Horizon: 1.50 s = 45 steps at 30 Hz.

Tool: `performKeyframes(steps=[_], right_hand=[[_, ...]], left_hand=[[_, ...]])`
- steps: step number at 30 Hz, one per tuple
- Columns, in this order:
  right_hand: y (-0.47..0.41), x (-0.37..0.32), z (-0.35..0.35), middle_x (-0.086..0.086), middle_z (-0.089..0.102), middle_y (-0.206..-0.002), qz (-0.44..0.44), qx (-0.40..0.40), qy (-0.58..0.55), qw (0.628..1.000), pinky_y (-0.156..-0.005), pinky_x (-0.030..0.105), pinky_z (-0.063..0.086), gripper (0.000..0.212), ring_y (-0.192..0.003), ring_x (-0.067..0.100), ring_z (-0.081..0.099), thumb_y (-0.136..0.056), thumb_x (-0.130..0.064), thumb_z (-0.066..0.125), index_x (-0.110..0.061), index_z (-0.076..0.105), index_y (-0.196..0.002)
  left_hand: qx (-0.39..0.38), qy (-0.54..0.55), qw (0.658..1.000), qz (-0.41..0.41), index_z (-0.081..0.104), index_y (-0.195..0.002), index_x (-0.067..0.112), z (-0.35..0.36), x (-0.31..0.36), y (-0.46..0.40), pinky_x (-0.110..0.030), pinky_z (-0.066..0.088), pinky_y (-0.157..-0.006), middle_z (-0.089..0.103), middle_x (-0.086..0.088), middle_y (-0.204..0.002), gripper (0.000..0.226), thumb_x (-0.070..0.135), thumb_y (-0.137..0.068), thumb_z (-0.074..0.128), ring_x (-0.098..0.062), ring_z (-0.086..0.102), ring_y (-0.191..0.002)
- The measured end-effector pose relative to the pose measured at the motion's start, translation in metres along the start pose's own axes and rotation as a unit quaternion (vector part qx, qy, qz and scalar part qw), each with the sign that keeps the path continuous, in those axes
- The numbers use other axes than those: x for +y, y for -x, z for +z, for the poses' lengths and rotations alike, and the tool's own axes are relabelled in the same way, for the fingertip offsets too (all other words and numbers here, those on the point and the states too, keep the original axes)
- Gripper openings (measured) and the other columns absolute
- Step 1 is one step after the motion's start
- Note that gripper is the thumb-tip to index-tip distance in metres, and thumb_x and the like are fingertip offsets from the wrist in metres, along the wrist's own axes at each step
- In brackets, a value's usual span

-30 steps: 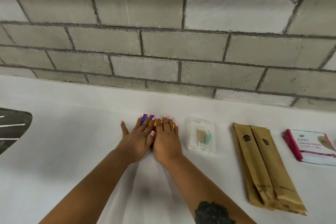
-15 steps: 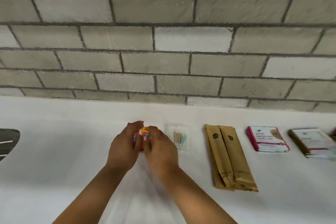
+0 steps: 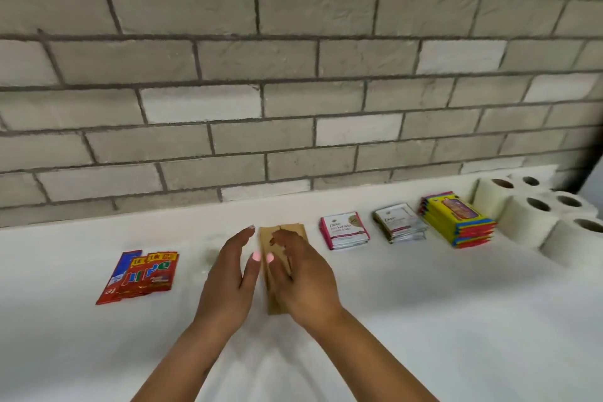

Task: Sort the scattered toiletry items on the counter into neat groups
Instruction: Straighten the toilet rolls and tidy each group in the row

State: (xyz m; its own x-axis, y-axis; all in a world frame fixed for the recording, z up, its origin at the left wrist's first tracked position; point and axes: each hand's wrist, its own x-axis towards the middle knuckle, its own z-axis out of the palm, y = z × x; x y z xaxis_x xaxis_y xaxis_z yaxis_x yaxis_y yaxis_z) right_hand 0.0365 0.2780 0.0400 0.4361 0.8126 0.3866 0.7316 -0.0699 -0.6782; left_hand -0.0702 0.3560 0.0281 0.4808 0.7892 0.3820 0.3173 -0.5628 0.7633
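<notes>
Brown paper packets (image 3: 283,232) lie lengthwise near the middle of the white tabletop (image 3: 424,320), their far ends pointing toward the brick wall (image 3: 293,75). They are flanked by both hands. The left hand (image 3: 228,277) is held on edge just left of the packets, fingers straight and together, thumb toward the packets; whether it touches them cannot be told. The right hand (image 3: 303,274) is set over the packets' right side, fingers loosely bent, thumb laid across the paper; nothing is seen to be gripped.

Well apart to the left, a small stack of red sachets (image 3: 140,274) is spread slightly askew, with a blue one showing at its left edge; large lettering is printed on them but cannot be read with certainty. Between this stack and the left hand, a faint, blurred patch is seen on the tabletop and cannot be identified.

To the right of the packets, a pink-edged stack of sachets (image 3: 344,230) bearing the word "Dove" is seen, then a second, paler stack (image 3: 399,222) also marked "Dove". Beyond these, a taller pile of yellow packs (image 3: 458,220) with red and blue edges is placed. Toilet rolls (image 3: 535,215) are grouped at the far right, close to the wall.

Open white surface is left in front of the row, toward the near edge, and between the groups.
</notes>
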Motion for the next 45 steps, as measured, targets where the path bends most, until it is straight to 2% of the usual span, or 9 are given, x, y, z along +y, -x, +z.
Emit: performKeyframes(steps=[10, 13, 16, 20, 23, 27, 35, 39, 45], right_hand=[[0.023, 0.083, -0.122, -0.016, 0.051, -0.136, 0.040, 0.058, -0.001, 0.998, -0.094, 0.021, 0.042, 0.044, -0.120, 0.005, 0.051, -0.092, -0.044, 0.044, -0.034, 0.045, -0.135], [0.026, 0.116, -0.159, -0.014, 0.051, -0.136, 0.041, 0.056, 0.012, 0.998, -0.094, 0.022, 0.040, 0.046, -0.121, 0.006, 0.050, -0.092, -0.045, 0.044, -0.034, 0.044, -0.136], [0.022, 0.147, -0.195, -0.014, 0.050, -0.138, 0.034, 0.045, 0.023, 0.998, -0.098, 0.022, 0.038, 0.046, -0.124, 0.006, 0.047, -0.093, -0.046, 0.045, -0.033, 0.043, -0.137], [0.013, 0.186, -0.239, -0.012, 0.050, -0.138, 0.023, 0.034, 0.019, 0.999, -0.098, 0.021, 0.037, 0.043, -0.126, 0.007, 0.046, -0.094, -0.040, 0.048, -0.031, 0.044, -0.137], [0.008, 0.213, -0.265, -0.012, 0.049, -0.138, 0.021, 0.033, 0.012, 0.999, -0.096, 0.018, 0.035, 0.045, -0.128, 0.006, 0.044, -0.094, -0.043, 0.046, -0.030, 0.044, -0.137], [0.002, 0.248, -0.297, -0.010, 0.053, -0.134, 0.026, 0.030, 0.015, 0.999, -0.094, 0.022, 0.039, 0.056, -0.123, 0.010, 0.048, -0.086, -0.053, 0.036, -0.028, 0.047, -0.134], [-0.020, 0.326, -0.378, -0.011, 0.053, -0.131, 0.076, 0.080, -0.005, 0.994, -0.100, 0.028, 0.042, 0.040, -0.121, 0.011, 0.050, -0.094, -0.038, 0.048, -0.028, 0.048, -0.133], [-0.038, 0.366, -0.414, -0.016, 0.052, -0.125, 0.117, 0.100, -0.023, 0.988, -0.083, 0.013, 0.039, 0.034, -0.090, -0.003, 0.054, -0.095, -0.036, 0.048, -0.031, 0.053, -0.128], [-0.062, 0.435, -0.458, -0.024, 0.055, -0.114, 0.195, 0.136, -0.124, 0.963, -0.094, 0.024, 0.037, 0.027, -0.109, 0.007, 0.052, -0.094, -0.040, 0.048, -0.036, 0.058, -0.119]], left_hand=[[-0.038, 0.069, 0.996, 0.028, 0.034, -0.141, 0.028, 0.120, 0.097, 0.001, -0.016, 0.024, -0.105, 0.039, 0.013, -0.143, 0.045, 0.029, -0.097, 0.041, 0.001, 0.034, -0.129], [-0.037, 0.077, 0.996, 0.027, 0.035, -0.142, 0.026, 0.161, 0.125, 0.000, -0.029, 0.022, -0.117, 0.040, 0.011, -0.145, 0.045, 0.033, -0.097, 0.041, -0.007, 0.029, -0.139], [-0.020, 0.065, 0.997, 0.033, 0.036, -0.141, 0.023, 0.202, 0.149, -0.005, -0.007, 0.006, -0.113, 0.039, 0.012, -0.144, 0.052, 0.043, -0.093, 0.036, -0.005, 0.032, -0.137], [-0.010, 0.089, 0.996, 0.011, 0.036, -0.142, 0.023, 0.252, 0.183, -0.014, -0.015, 0.022, -0.109, 0.039, 0.010, -0.145, 0.046, 0.029, -0.097, 0.043, -0.008, 0.034, -0.136], [-0.005, 0.094, 0.996, 0.010, 0.036, -0.141, 0.023, 0.285, 0.203, -0.020, -0.003, 0.020, -0.101, 0.042, 0.010, -0.142, 0.051, 0.038, -0.093, 0.042, -0.004, 0.039, -0.131], [-0.004, 0.121, 0.993, 0.000, 0.035, -0.142, 0.025, 0.327, 0.225, -0.026, -0.026, 0.029, -0.111, 0.040, 0.013, -0.142, 0.049, 0.034, -0.095, 0.046, -0.006, 0.037, -0.133], [-0.035, 0.233, 0.971, -0.033, 0.041, -0.137, 0.025, 0.418, 0.267, -0.053, -0.002, 0.040, -0.088, 0.046, 0.009, -0.136, 0.041, 0.026, -0.097, 0.046, 0.014, 0.048, -0.111], [-0.020, 0.249, 0.966, -0.061, 0.040, -0.137, 0.028, 0.467, 0.278, -0.074, -0.016, 0.025, -0.105, 0.040, 0.012, -0.142, 0.039, 0.030, -0.098, 0.041, -0.002, 0.034, -0.133], [-0.013, 0.330, 0.938, -0.110, 0.031, -0.144, 0.026, 0.519, 0.288, -0.093, -0.014, 0.032, -0.097, 0.036, 0.019, -0.136, 0.044, 0.025, -0.100, 0.036, 0.003, 0.034, -0.125]])
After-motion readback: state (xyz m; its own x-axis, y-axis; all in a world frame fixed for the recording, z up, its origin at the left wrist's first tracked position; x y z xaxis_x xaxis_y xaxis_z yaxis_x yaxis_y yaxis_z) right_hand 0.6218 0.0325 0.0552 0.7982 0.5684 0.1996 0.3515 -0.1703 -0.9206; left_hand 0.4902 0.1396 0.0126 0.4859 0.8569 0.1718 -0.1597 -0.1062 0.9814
